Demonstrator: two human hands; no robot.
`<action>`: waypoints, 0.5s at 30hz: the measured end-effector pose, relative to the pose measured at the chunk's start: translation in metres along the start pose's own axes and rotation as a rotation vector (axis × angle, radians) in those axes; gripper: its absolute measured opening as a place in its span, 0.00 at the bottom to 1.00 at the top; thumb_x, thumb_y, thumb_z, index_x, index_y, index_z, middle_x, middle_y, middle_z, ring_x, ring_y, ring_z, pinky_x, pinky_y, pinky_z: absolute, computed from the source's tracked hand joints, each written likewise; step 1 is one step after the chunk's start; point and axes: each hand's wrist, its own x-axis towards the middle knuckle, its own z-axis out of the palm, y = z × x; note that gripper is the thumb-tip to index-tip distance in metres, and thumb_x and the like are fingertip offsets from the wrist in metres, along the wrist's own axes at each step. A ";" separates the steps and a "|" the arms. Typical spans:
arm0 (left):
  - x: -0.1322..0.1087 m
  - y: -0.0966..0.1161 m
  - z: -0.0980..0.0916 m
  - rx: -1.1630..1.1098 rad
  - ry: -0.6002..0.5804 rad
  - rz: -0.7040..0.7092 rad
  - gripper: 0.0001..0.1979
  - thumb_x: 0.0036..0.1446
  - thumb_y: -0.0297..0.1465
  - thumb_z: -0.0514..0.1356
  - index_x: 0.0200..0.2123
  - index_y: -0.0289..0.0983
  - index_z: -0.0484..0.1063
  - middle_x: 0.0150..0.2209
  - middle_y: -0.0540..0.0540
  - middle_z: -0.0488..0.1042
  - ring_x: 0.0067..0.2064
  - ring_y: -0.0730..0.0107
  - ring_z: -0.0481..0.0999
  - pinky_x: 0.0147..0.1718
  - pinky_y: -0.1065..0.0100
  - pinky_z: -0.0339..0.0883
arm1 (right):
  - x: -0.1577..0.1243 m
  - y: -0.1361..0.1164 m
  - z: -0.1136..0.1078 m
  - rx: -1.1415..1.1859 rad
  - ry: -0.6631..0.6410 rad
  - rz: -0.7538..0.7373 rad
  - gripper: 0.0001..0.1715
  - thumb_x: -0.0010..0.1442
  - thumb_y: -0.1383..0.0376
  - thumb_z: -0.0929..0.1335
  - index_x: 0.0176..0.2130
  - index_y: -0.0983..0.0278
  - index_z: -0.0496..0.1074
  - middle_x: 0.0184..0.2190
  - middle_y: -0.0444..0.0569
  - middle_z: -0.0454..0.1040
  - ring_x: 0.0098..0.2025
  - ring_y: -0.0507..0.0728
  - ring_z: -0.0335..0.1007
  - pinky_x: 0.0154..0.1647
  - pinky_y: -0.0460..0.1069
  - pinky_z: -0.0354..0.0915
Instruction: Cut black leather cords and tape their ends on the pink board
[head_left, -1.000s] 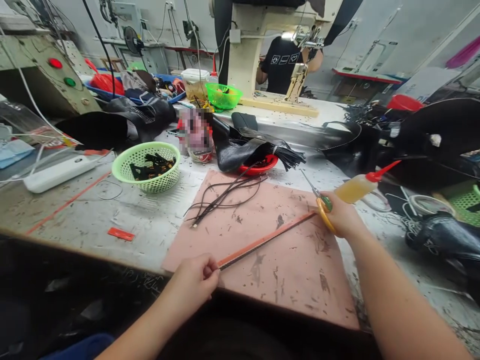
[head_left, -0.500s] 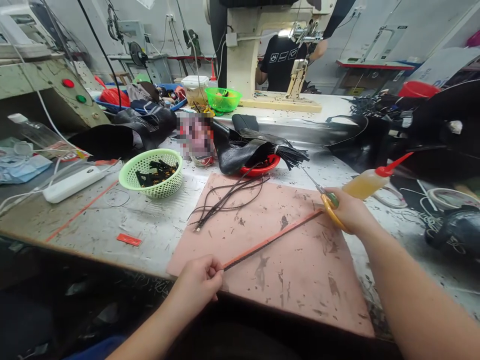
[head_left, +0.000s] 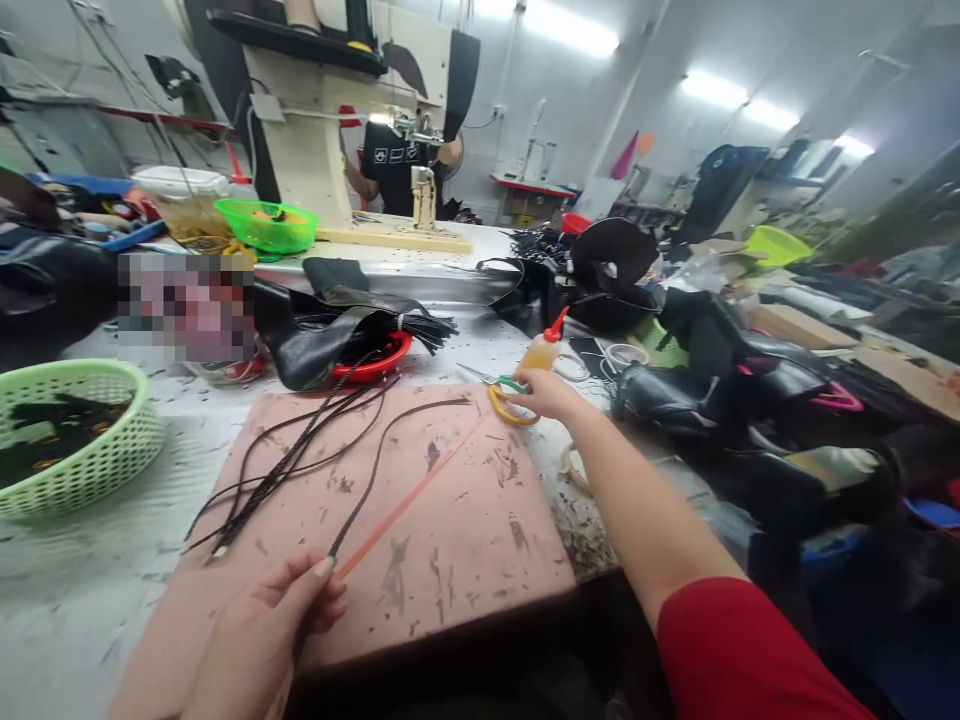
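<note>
My left hand pinches the near end of a thin black braided cord and an orange strip lying on a stained pink cutting mat. The cord curves away from the strip toward the mat's far edge. My right hand rests at the mat's far right corner, closed round yellow-and-green-handled scissors with the blades pointing left. More black cords lie spread on the mat's left part.
A glue bottle with a red nozzle stands behind my right hand. A green basket sits left, a red dish under black leather behind the mat. Black boots crowd the right. A person stands behind a sewing machine.
The camera swung right and closer. The black cord has come apart from the orange strip and now curves across the mat. My right hand still holds the scissors.
</note>
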 end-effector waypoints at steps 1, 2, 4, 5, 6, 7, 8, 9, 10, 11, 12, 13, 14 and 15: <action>-0.001 0.000 0.000 -0.008 0.013 -0.021 0.16 0.25 0.30 0.65 0.24 0.35 0.68 0.15 0.52 0.71 0.19 0.77 0.68 0.18 0.79 0.64 | -0.007 0.005 -0.004 0.008 0.000 0.012 0.16 0.48 0.61 0.68 0.39 0.61 0.71 0.36 0.49 0.74 0.37 0.56 0.68 0.33 0.45 0.60; -0.002 0.000 0.001 -0.018 0.031 -0.040 0.16 0.25 0.30 0.64 0.24 0.35 0.68 0.15 0.52 0.71 0.19 0.77 0.68 0.18 0.80 0.64 | -0.015 0.011 -0.007 0.013 0.004 0.039 0.11 0.47 0.61 0.68 0.34 0.61 0.73 0.33 0.49 0.75 0.36 0.56 0.68 0.33 0.46 0.59; -0.004 0.001 0.003 -0.036 0.068 -0.063 0.15 0.26 0.29 0.63 0.24 0.35 0.69 0.14 0.53 0.71 0.18 0.77 0.68 0.17 0.81 0.64 | -0.034 0.024 -0.008 0.019 0.018 0.124 0.08 0.44 0.60 0.69 0.21 0.62 0.71 0.24 0.50 0.73 0.33 0.59 0.68 0.31 0.48 0.58; -0.005 0.002 0.005 -0.040 0.077 -0.067 0.14 0.26 0.28 0.63 0.24 0.35 0.69 0.14 0.53 0.71 0.18 0.77 0.68 0.16 0.81 0.64 | -0.043 0.029 -0.005 0.030 0.029 0.171 0.13 0.42 0.59 0.70 0.15 0.63 0.67 0.19 0.50 0.70 0.31 0.60 0.67 0.29 0.49 0.58; -0.006 0.002 0.006 -0.044 0.077 -0.066 0.13 0.26 0.28 0.62 0.24 0.35 0.69 0.14 0.52 0.71 0.17 0.77 0.68 0.16 0.81 0.64 | -0.053 0.034 -0.001 0.049 0.044 0.212 0.18 0.40 0.58 0.71 0.11 0.63 0.62 0.15 0.49 0.66 0.29 0.60 0.67 0.28 0.50 0.57; -0.007 0.002 0.008 -0.048 0.063 -0.061 0.12 0.27 0.28 0.62 0.23 0.35 0.68 0.14 0.52 0.71 0.17 0.77 0.68 0.16 0.81 0.64 | -0.061 0.037 0.004 0.077 0.064 0.245 0.21 0.39 0.59 0.71 0.09 0.63 0.59 0.12 0.48 0.63 0.27 0.60 0.66 0.27 0.50 0.56; -0.008 0.001 0.010 -0.055 0.040 -0.047 0.12 0.27 0.27 0.63 0.23 0.35 0.68 0.14 0.52 0.71 0.17 0.77 0.68 0.16 0.81 0.64 | -0.068 0.038 0.010 0.117 0.089 0.266 0.21 0.39 0.60 0.70 0.09 0.62 0.56 0.11 0.46 0.60 0.25 0.59 0.64 0.26 0.50 0.56; -0.009 0.000 0.011 -0.064 0.016 -0.028 0.12 0.28 0.28 0.63 0.23 0.35 0.68 0.14 0.52 0.72 0.18 0.77 0.68 0.17 0.81 0.65 | -0.075 0.037 0.017 0.168 0.118 0.274 0.20 0.39 0.62 0.69 0.10 0.62 0.55 0.11 0.45 0.58 0.24 0.57 0.63 0.25 0.49 0.55; -0.010 -0.002 0.012 -0.074 -0.015 -0.008 0.13 0.28 0.28 0.64 0.24 0.35 0.68 0.15 0.51 0.73 0.19 0.76 0.70 0.19 0.80 0.66 | -0.081 0.034 0.023 0.229 0.152 0.270 0.17 0.41 0.63 0.68 0.12 0.62 0.55 0.12 0.43 0.58 0.22 0.55 0.61 0.24 0.48 0.55; -0.010 -0.004 0.012 -0.081 -0.037 0.011 0.14 0.29 0.29 0.65 0.25 0.35 0.69 0.17 0.51 0.74 0.21 0.74 0.71 0.21 0.79 0.67 | -0.086 0.027 0.029 0.294 0.186 0.258 0.14 0.42 0.64 0.65 0.14 0.61 0.54 0.13 0.42 0.57 0.22 0.54 0.60 0.23 0.47 0.55; -0.011 -0.006 0.013 -0.085 -0.055 0.026 0.15 0.30 0.30 0.65 0.26 0.35 0.69 0.18 0.50 0.75 0.23 0.72 0.73 0.24 0.77 0.69 | -0.092 0.018 0.034 0.347 0.214 0.238 0.11 0.44 0.64 0.63 0.17 0.61 0.54 0.15 0.42 0.57 0.21 0.52 0.58 0.23 0.47 0.56; -0.011 -0.008 0.013 -0.086 -0.071 0.037 0.16 0.31 0.31 0.66 0.28 0.35 0.69 0.21 0.49 0.76 0.26 0.70 0.75 0.27 0.75 0.69 | -0.098 0.006 0.040 0.429 0.256 0.207 0.09 0.46 0.64 0.60 0.19 0.61 0.52 0.16 0.41 0.57 0.21 0.51 0.57 0.23 0.46 0.57; -0.012 -0.010 0.013 -0.087 -0.088 0.046 0.16 0.32 0.32 0.66 0.29 0.35 0.69 0.24 0.47 0.78 0.29 0.68 0.76 0.30 0.73 0.70 | -0.105 -0.009 0.044 0.534 0.303 0.164 0.08 0.46 0.64 0.58 0.21 0.60 0.50 0.18 0.41 0.56 0.21 0.51 0.56 0.23 0.46 0.58; -0.014 -0.012 0.014 -0.092 -0.112 0.056 0.17 0.34 0.34 0.67 0.30 0.35 0.69 0.28 0.46 0.78 0.32 0.66 0.76 0.33 0.71 0.70 | -0.112 -0.025 0.049 0.660 0.349 0.107 0.07 0.46 0.64 0.57 0.22 0.60 0.48 0.19 0.40 0.54 0.21 0.50 0.55 0.24 0.46 0.59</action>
